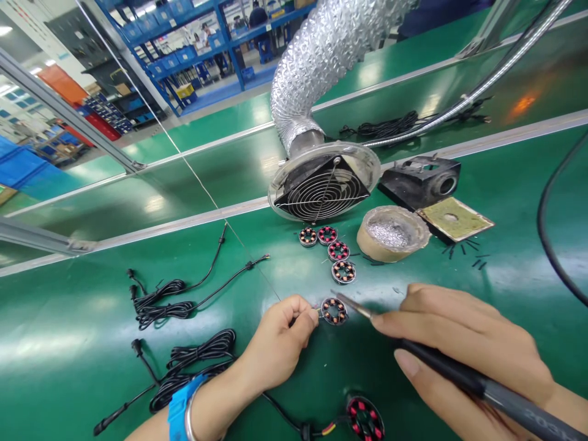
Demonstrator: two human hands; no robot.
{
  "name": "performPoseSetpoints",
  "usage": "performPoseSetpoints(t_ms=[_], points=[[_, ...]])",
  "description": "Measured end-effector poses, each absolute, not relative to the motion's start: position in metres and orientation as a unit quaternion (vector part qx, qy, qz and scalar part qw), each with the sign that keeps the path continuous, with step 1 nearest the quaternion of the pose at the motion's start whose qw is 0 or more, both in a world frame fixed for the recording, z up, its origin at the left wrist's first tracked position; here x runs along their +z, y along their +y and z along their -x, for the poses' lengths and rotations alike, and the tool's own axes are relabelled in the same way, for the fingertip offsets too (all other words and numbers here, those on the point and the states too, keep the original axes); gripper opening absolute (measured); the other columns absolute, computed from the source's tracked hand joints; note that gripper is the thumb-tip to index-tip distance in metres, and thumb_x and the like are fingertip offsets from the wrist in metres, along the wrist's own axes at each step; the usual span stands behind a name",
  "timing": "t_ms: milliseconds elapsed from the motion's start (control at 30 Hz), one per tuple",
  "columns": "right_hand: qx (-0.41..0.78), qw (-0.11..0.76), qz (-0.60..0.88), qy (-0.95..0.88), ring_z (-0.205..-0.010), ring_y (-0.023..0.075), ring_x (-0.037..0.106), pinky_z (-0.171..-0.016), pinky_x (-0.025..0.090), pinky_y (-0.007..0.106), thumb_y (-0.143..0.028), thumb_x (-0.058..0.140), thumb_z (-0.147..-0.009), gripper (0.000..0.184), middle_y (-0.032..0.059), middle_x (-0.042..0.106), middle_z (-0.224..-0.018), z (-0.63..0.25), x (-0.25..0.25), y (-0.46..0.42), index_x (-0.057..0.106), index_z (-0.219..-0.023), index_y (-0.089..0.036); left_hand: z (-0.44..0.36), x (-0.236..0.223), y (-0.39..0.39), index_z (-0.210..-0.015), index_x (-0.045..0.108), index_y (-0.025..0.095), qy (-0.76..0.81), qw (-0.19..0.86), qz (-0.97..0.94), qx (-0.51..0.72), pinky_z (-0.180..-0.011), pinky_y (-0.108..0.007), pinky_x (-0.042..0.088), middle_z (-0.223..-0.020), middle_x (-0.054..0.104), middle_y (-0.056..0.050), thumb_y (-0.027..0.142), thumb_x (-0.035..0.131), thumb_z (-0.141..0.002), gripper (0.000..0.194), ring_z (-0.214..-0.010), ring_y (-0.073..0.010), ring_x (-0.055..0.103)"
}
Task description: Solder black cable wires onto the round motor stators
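Note:
My left hand (280, 340) is pinched shut on a thin wire end right beside a small round coil stator (334, 310) lying on the green mat. My right hand (463, 343) grips a soldering iron (441, 362) like a pen. Its metal tip (351, 304) points left and reaches the stator's right edge. A blue wristband (181, 404) is on my left wrist.
Several more stators (337, 251) lie in a curved row behind. A fume fan (321, 187) on a silver duct, a solder pot (392, 231), a black iron stand (422, 177) and a sponge (454, 217) stand beyond. Coiled black cables (165, 303) lie left; another stator (365, 418) sits near me.

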State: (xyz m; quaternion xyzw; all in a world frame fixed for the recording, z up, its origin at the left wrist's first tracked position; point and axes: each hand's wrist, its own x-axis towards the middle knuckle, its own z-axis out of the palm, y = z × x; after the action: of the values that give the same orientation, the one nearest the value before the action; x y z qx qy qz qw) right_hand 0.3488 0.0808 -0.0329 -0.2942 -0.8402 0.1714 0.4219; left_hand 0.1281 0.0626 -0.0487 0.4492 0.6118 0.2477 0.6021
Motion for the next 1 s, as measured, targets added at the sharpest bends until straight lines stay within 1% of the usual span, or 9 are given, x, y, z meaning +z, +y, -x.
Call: performPoseSetpoints(t_ms=[133, 200, 267, 367, 500, 600, 800, 900, 1000], points=[[-0.011, 0.433, 0.392, -0.812, -0.059, 0.0174, 0.061, -0.052, 0.045, 0.032, -0.02, 0.054, -0.09, 0.024, 0.006, 0.064, -0.078, -0.356, -0.028, 0.092, 0.059, -0.114, -0.024, -0.129, -0.047, 0.063, -0.062, 0.042, 0.021, 0.611, 0.603, -0.446, 0.253, -0.047, -0.023, 0.02, -0.052, 0.037, 0.008, 0.06, 0.056, -0.078, 0.044, -0.048, -0.0077, 0.028], [-0.073, 0.386, 0.45, -0.802, -0.052, 0.018, 0.06, -0.047, 0.04, 0.033, -0.027, 0.048, -0.096, 0.025, 0.0071, 0.068, -0.076, -0.361, -0.027, 0.1, 0.059, -0.118, -0.023, -0.129, -0.047, 0.063, -0.062, 0.042, 0.021, 0.61, 0.601, -0.448, 0.257, -0.047, -0.023, 0.021, -0.052, 0.037, 0.008, 0.059, 0.056, -0.078, 0.044, -0.048, -0.0078, 0.028], [-0.087, 0.304, 0.459, -0.83, -0.038, 0.018, 0.054, -0.039, 0.033, 0.034, -0.032, 0.038, -0.1, 0.031, 0.0048, 0.065, -0.061, -0.365, -0.028, 0.106, 0.06, -0.118, -0.02, -0.129, -0.047, 0.063, -0.062, 0.043, 0.021, 0.611, 0.598, -0.447, 0.263, -0.048, -0.023, 0.021, -0.052, 0.038, 0.008, 0.059, 0.056, -0.078, 0.044, -0.049, -0.0079, 0.028], [-0.042, 0.281, 0.414, -0.865, -0.027, 0.015, 0.043, -0.032, 0.028, 0.031, -0.03, 0.036, -0.101, 0.029, -0.002, 0.055, -0.046, -0.363, -0.031, 0.109, 0.061, -0.11, -0.02, -0.129, -0.047, 0.063, -0.061, 0.043, 0.021, 0.607, 0.604, -0.438, 0.273, -0.047, -0.023, 0.021, -0.052, 0.038, 0.008, 0.06, 0.057, -0.077, 0.045, -0.048, -0.0072, 0.028], [0.109, 0.398, 0.35, -0.841, -0.053, 0.0131, 0.06, -0.051, 0.048, 0.024, -0.015, 0.048, -0.095, 0.013, 0.0005, 0.067, -0.071, -0.34, -0.04, 0.102, 0.057, -0.098, -0.022, -0.129, -0.048, 0.064, -0.062, 0.044, 0.02, 0.598, 0.624, -0.416, 0.281, -0.042, -0.02, 0.02, -0.049, 0.04, 0.009, 0.063, 0.06, -0.074, 0.047, -0.042, -0.0049, 0.025], [0.197, 0.398, 0.281, -0.851, -0.059, 0.0134, 0.055, -0.055, 0.046, 0.023, -0.011, 0.051, -0.091, 0.013, -0.0014, 0.062, -0.069, -0.316, -0.053, 0.097, 0.057, -0.094, -0.022, -0.128, -0.047, 0.065, -0.065, 0.047, 0.02, 0.596, 0.642, -0.398, 0.273, -0.037, -0.018, 0.02, -0.047, 0.044, 0.008, 0.065, 0.063, -0.069, 0.048, -0.036, -0.0037, 0.029], [0.233, 0.415, 0.254, -0.842, -0.061, 0.013, 0.053, -0.06, 0.046, 0.024, -0.007, 0.045, -0.091, 0.017, -0.001, 0.064, -0.074, -0.302, -0.068, 0.1, 0.053, -0.094, -0.021, -0.118, -0.045, 0.068, -0.069, 0.055, 0.016, 0.604, 0.65, -0.38, 0.261, -0.031, -0.018, 0.028, -0.064, 0.063, 0.0, 0.055, 0.066, -0.066, 0.041, -0.033, -0.0051, 0.041], [0.232, 0.416, 0.265, -0.838, -0.059, 0.0129, 0.053, -0.06, 0.046, 0.024, -0.008, 0.045, -0.092, 0.015, -0.0017, 0.063, -0.073, -0.305, -0.068, 0.1, 0.052, -0.093, -0.022, -0.114, -0.043, 0.069, -0.068, 0.061, 0.015, 0.629, 0.613, -0.416, 0.236, -0.034, -0.018, 0.027, -0.062, 0.061, 0.001, 0.043, 0.068, -0.066, 0.029, -0.036, -0.0048, 0.039], [0.235, 0.414, 0.263, -0.839, -0.061, 0.013, 0.054, -0.06, 0.046, 0.024, -0.009, 0.045, -0.093, 0.015, -0.0015, 0.064, -0.074, -0.306, -0.069, 0.099, 0.053, -0.094, -0.022, -0.114, -0.044, 0.069, -0.066, 0.066, 0.014, 0.623, 0.582, -0.456, 0.257, -0.046, -0.02, 0.034, -0.056, 0.058, 0.002, 0.036, 0.068, -0.067, 0.021, -0.047, -0.0078, 0.044]])
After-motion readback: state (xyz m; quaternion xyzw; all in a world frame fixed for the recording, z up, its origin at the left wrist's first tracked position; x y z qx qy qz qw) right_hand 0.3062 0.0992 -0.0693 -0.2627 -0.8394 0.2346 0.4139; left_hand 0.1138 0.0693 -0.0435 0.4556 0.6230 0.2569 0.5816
